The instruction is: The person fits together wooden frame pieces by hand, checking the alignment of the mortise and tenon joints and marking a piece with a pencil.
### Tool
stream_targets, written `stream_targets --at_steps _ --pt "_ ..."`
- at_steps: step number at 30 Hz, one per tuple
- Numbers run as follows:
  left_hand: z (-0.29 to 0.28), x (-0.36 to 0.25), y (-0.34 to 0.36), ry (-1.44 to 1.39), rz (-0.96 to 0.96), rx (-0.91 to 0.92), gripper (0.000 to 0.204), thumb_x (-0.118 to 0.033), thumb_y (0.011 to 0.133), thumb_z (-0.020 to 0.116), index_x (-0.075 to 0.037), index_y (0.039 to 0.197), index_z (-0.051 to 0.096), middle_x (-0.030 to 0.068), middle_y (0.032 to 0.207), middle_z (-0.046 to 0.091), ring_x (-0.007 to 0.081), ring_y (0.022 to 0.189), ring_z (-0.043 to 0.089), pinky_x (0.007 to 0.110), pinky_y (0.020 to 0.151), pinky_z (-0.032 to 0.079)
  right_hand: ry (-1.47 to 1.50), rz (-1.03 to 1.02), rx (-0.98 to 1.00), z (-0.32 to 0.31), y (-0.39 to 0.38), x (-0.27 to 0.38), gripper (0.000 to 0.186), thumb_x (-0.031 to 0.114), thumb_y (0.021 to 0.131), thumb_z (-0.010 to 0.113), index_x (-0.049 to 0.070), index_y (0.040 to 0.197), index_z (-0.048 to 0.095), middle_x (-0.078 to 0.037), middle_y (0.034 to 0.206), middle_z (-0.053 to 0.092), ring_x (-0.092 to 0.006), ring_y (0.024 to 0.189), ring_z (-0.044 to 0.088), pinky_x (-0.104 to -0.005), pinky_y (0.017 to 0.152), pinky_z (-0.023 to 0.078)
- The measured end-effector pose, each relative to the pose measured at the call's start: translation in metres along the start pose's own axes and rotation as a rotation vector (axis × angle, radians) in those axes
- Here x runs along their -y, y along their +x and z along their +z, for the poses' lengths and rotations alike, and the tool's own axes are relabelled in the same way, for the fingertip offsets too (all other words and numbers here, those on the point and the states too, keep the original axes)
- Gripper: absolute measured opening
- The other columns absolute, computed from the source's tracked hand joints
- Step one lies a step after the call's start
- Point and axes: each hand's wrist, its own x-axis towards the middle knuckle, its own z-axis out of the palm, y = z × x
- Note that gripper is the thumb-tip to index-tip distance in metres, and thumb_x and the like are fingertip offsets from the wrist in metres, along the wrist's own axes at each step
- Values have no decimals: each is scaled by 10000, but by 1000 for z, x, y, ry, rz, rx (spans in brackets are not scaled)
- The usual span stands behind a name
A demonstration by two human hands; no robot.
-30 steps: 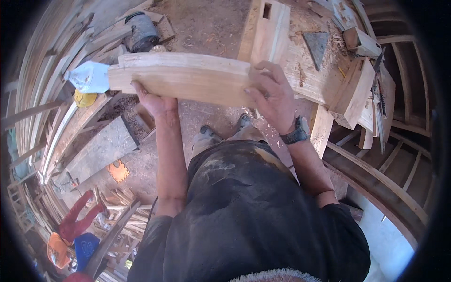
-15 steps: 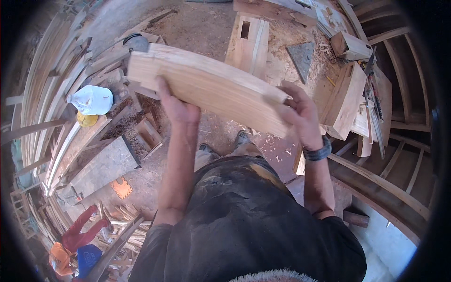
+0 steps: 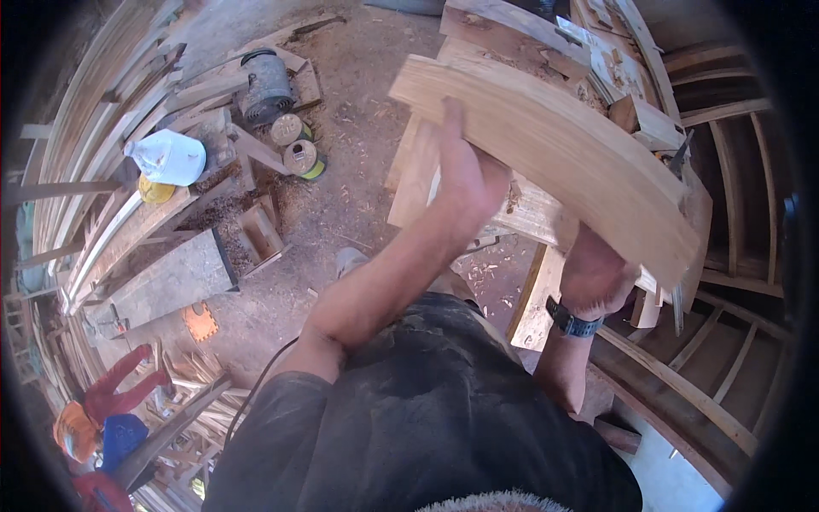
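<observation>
A pale curved wooden board [image 3: 554, 141] is held up before me by both hands, tilted down to the right above the workbench. My left hand [image 3: 469, 171] is closed on its lower edge towards the left end, with the thumb against the face turned to me. Under the right part of the board, my right hand [image 3: 593, 269] grips from below. Its fingers are mostly hidden behind the wood, and a dark watch [image 3: 573, 320] is on that wrist. A squared timber [image 3: 418, 171] lies on the bench behind my left hand.
At left, a grey motor-like machine [image 3: 266, 90] stands near two cans [image 3: 303, 160]. A white jug [image 3: 171, 158] and a small wooden box [image 3: 258, 233] sit among stacked planks [image 3: 94, 162]. Shavings litter the floor. Slatted wooden framing [image 3: 725, 341] is at right.
Both hands have carried the board to the right, over the bench, and its right end now slopes lower. My left arm reaches across my body. The machine and cans at left have come into fuller view.
</observation>
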Motion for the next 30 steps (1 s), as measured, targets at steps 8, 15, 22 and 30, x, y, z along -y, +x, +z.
stream_targets --at_steps 8,15,22,30 --pt "3 3 7 47 -513 282 549 -416 1078 520 -3 1432 448 196 1399 591 309 1274 604 447 1076 505 -125 -283 -323 45 68 14 789 467 857 627 20 1484 458 -208 1460 527 -375 1366 495 -551 1150 359" --pt "-29 -95 42 1044 -556 597 504 -327 1038 597 49 1366 526 205 1381 598 267 1230 631 386 1021 519 -184 -342 -606 37 100 26 782 439 803 635 5 1440 506 -238 1424 562 -385 1329 541 -549 1112 421" --pt "-111 -97 94 1515 244 304 804 -295 843 817 73 1440 424 264 1348 573 353 1221 585 454 1069 456 -241 -425 -578 36 105 21 776 409 772 656 -7 1416 532 -242 1423 572 -398 1319 553 -547 1104 437" --pt "-111 -61 102 1446 186 401 1034 -213 788 833 73 1564 211 309 1443 480 417 1367 482 459 1144 395 -192 -357 -676 7 111 10 776 404 763 669 2 1413 531 -236 1402 588 -397 1311 562 -550 1100 443"
